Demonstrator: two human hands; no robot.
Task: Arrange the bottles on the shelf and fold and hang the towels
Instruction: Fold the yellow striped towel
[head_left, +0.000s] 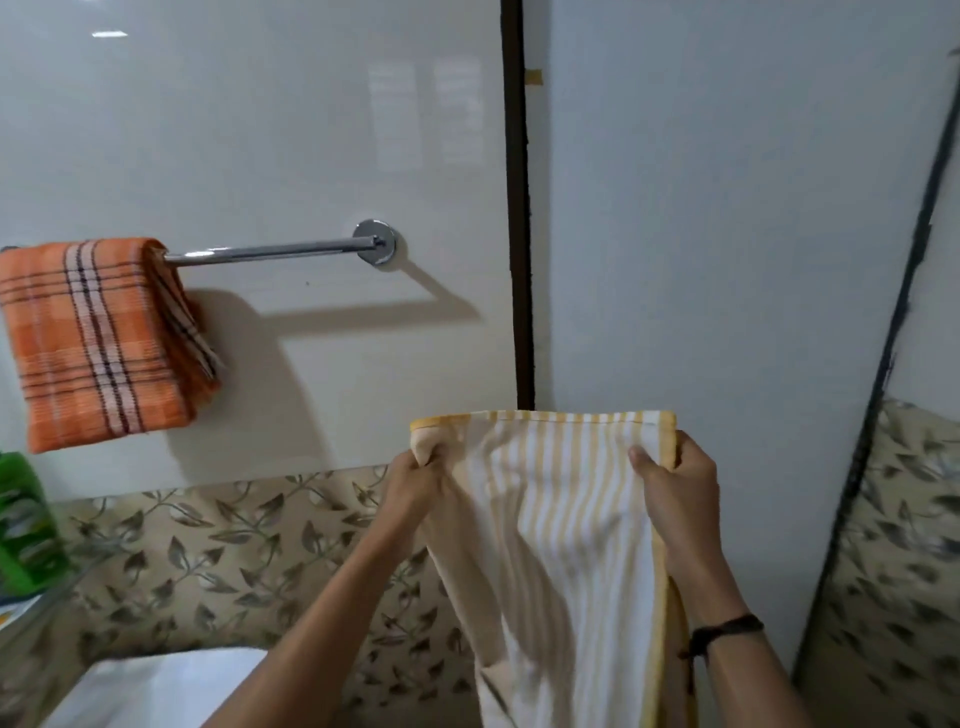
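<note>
I hold a yellow-and-white striped towel up in front of me, below and to the right of the chrome towel bar. My left hand grips its top left corner and my right hand grips its top right corner. The towel hangs down between my arms, folded lengthwise. An orange plaid towel, folded, hangs over the left end of the bar. A green bottle stands at the far left edge, partly cut off.
The bar's right half is bare, fixed to a glossy white wall by a round mount. A leaf-patterned tile band runs below. A dark vertical strip splits the wall. A white fixture sits at the bottom left.
</note>
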